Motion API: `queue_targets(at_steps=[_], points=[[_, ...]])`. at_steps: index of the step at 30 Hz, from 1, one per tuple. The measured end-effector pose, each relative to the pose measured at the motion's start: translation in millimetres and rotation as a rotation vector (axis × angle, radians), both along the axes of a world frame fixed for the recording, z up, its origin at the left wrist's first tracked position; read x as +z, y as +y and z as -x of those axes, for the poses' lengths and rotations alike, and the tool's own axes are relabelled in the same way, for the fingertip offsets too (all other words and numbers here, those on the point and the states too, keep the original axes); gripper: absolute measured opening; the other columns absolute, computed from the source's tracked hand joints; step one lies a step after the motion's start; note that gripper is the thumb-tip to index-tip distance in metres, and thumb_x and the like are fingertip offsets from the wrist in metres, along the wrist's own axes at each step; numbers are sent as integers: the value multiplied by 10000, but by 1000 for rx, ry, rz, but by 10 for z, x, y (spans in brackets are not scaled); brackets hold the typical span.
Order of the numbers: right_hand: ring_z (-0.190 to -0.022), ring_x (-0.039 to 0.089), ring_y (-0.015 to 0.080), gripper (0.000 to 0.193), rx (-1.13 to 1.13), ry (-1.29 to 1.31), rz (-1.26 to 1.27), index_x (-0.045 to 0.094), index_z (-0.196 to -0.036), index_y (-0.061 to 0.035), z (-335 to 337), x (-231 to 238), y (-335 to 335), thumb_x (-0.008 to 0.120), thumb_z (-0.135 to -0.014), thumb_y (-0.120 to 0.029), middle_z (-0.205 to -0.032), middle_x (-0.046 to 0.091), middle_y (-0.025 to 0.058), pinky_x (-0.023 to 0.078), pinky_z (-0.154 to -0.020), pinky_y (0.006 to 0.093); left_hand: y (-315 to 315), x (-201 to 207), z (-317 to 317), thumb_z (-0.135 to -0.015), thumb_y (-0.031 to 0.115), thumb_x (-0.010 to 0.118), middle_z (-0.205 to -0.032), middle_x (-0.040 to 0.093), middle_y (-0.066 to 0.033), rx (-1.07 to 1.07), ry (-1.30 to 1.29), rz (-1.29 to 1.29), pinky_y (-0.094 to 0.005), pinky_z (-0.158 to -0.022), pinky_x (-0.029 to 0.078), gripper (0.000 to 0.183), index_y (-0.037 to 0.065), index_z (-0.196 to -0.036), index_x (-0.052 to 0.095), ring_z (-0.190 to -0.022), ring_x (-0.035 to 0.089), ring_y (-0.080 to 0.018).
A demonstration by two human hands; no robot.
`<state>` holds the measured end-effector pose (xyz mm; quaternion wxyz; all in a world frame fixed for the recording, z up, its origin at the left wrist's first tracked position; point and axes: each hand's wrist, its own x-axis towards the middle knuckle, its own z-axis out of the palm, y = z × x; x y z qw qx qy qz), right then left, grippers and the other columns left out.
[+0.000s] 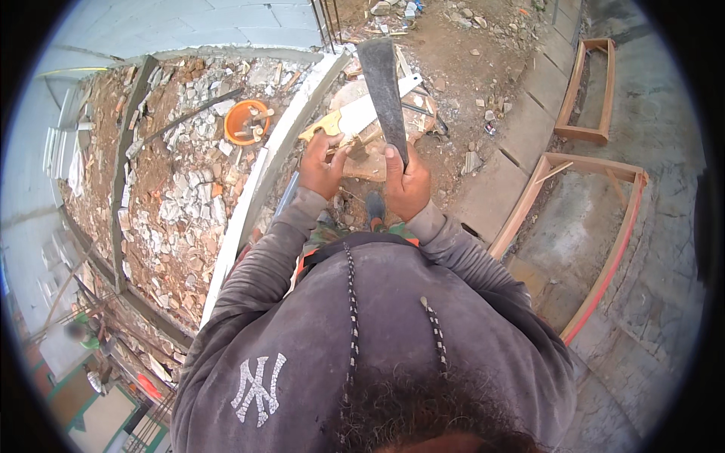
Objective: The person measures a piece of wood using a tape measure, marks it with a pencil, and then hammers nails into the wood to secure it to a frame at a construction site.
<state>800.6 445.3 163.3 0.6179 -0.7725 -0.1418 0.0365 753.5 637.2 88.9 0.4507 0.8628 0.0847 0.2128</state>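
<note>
My right hand [408, 183] is closed round the handle of a machete [382, 87], whose broad dark blade points up and away from me. My left hand [323, 164] pinches a small piece of wood [353, 150], partly hidden by the fingers. Just beyond the left hand lies a handsaw [358, 117] with a pale yellow handle, its blade running behind the machete. Under both hands is a wooden chopping block [370, 169], largely covered by the saw and hands. The machete's edge is apart from the wood piece.
A low wall with a white top [240, 220] runs along my left, with rubble [198, 202] and an orange bucket [246, 122] behind it. Two wooden frames [521, 214] lie at right on the paving. Another person [84, 329] is at far lower left.
</note>
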Motion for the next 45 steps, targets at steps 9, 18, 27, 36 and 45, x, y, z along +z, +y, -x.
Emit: queue_targets(at_steps=[9, 18, 27, 36, 45], points=[[-676, 661, 295, 389, 147, 157, 153, 679, -1013, 14, -196, -11, -6, 566, -1059, -355, -751, 666, 169, 513, -685, 430, -96, 114, -63, -926, 35, 737, -1069, 650, -140, 6, 34, 154, -348, -843, 592, 260, 9, -1178, 679, -1049, 686, -258], [-686, 648, 425, 411, 157, 92, 420, 656, -1001, 25, -20, -562, -30, 572, -1047, -375, -748, 647, 246, 502, -655, 468, -166, -45, -87, -908, 76, 761, -1027, 628, -145, 19, -43, 65, -345, -751, 594, 254, 20, -1139, 673, -919, 681, -277], [-648, 637, 373, 342, 59, -17, 155, 655, -1005, 13, -70, 542, 31, 573, -1053, -316, -717, 637, 209, 478, -616, 450, -141, -1, -48, -899, 73, 768, -1036, 636, -161, 20, -9, 118, -379, -778, 560, 268, 24, -1143, 669, -953, 671, -320], [-739, 643, 464, 400, 183, 279, 504, 651, -947, 17, -35, -1311, -298, 508, -1065, -338, -767, 657, 259, 501, -678, 487, -154, -42, -54, -895, 28, 733, -1054, 641, -164, -40, -56, -39, -376, -860, 549, 254, 3, -1139, 667, -991, 671, -321], [-688, 641, 394, 442, -56, 84, -67, 675, -994, 19, -1, -236, -33, 532, -1066, -393, -728, 625, 235, 488, -666, 465, -107, 59, 33, -918, 20, 728, -1088, 658, -150, 11, 26, 195, -351, -828, 583, 246, 7, -1157, 671, -1015, 690, -268]])
